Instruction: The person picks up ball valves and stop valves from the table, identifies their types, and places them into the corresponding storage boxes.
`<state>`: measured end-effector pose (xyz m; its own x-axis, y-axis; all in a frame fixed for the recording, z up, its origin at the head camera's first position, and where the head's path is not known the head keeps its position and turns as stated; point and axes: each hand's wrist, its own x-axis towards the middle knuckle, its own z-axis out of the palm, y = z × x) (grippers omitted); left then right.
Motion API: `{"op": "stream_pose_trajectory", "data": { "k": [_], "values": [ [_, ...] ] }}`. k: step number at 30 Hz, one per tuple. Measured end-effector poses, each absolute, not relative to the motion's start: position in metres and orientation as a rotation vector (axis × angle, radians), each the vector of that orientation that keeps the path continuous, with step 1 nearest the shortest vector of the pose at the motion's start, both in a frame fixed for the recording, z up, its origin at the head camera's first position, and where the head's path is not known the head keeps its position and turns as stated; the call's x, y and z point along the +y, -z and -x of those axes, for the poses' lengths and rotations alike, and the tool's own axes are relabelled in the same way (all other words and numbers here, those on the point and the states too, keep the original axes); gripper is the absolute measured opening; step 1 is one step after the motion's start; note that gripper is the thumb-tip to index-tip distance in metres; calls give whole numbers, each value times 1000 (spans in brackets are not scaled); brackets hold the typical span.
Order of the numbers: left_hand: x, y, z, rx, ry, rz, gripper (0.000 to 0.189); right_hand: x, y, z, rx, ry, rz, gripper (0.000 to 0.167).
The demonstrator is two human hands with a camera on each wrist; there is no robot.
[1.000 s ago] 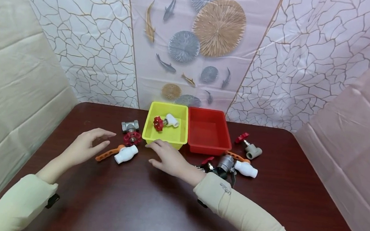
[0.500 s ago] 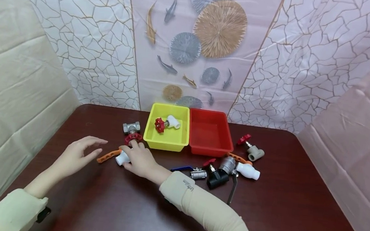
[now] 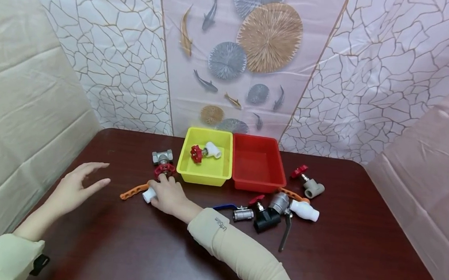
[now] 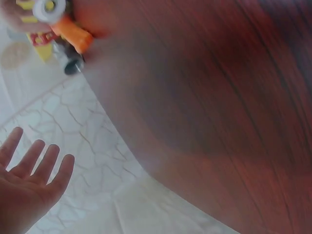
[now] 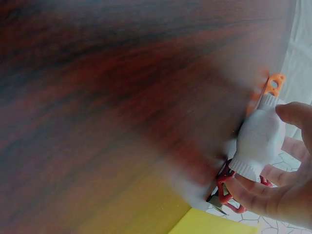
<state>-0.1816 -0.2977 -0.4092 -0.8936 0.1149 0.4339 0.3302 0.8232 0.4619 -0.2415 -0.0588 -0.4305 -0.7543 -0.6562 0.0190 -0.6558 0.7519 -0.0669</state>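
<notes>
My right hand [image 3: 169, 196] grips a white plastic ball valve [image 5: 259, 141] on the left part of the table. In the right wrist view its thumb lies on one end and the fingers lie along the other side. The valve's orange lever [image 3: 135, 191] points left. Just behind the hand is a metal gate valve [image 3: 163, 157] with a red handwheel. My left hand [image 3: 71, 191], holding nothing, hovers at the left with its fingers spread and relaxed; the left wrist view shows its palm [image 4: 29, 195].
A yellow bin [image 3: 203, 178] holds a white valve with a red handwheel [image 3: 197, 154]. Beside it stands a red bin [image 3: 258, 185]. Several valves lie in front of and right of the bins, including a black one [image 3: 266, 220] and a grey one [image 3: 313, 188].
My right hand has moved left from in front of the yellow bin to the white ball valve and taken hold of it. The left hand has drawn back to the left.
</notes>
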Motion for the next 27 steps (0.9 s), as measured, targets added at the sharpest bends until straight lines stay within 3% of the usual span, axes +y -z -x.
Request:
{"op": "stream_pose_trajectory", "data": {
  "k": [13, 27],
  "values": [
    [-314, 416, 183, -2646, 822, 237, 42, -69, 436, 240, 2888, 33, 1026, 54],
    [-308, 416, 184, -2669, 804, 267, 37, -90, 444, 241, 2954, -93, 903, 54]
  ]
}}
